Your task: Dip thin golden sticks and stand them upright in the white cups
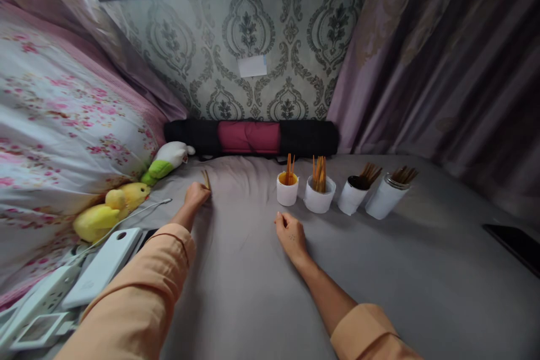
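My left hand [196,195] rests on the grey sheet [253,281], fingers closed round thin brown sticks [206,179] that poke up past the knuckles. My right hand [290,234] lies on the sheet with its fingers curled under, just short of the first white cup [287,190]. Several white cups stand in a row: the first holds orange sticks [289,167], the second cup [319,195] lighter orange sticks, the third cup [352,197] and the fourth cup [383,198] darker brown sticks; the last two lean right.
A black and maroon roll [250,137] lies against the patterned wall. Yellow [110,208] and green-white [166,161] plush toys sit by the floral pillow at left. A white power bank [103,265], cable and power strip [40,298] lie near left. A dark phone [514,243] is at right.
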A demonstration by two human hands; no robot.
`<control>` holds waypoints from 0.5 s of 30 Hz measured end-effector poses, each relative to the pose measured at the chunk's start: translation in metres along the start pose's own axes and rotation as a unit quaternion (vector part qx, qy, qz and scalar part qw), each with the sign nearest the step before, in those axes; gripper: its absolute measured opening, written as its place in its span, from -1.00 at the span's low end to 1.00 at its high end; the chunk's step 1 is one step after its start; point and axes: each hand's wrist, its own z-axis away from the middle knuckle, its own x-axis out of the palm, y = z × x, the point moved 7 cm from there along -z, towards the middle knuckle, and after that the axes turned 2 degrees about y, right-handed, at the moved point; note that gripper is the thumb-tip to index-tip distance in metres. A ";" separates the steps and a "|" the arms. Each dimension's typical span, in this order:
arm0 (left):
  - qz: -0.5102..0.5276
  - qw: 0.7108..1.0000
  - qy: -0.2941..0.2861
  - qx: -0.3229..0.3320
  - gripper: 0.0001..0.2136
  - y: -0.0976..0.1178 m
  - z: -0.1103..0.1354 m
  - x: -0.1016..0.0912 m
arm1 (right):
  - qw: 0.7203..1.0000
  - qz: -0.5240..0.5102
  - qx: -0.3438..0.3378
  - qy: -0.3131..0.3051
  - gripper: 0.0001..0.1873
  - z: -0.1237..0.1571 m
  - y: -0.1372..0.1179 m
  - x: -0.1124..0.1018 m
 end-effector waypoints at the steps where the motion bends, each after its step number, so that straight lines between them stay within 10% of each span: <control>1: 0.005 1.000 -0.001 -0.002 -0.79 -0.001 0.000 0.000 | 1.000 0.000 0.001 -0.002 -0.59 0.000 0.000 0.000; 15: 0.115 0.993 0.007 -0.036 -0.86 -0.016 -0.010 0.006 | 1.000 0.013 0.000 -0.010 -0.62 0.000 0.001 0.002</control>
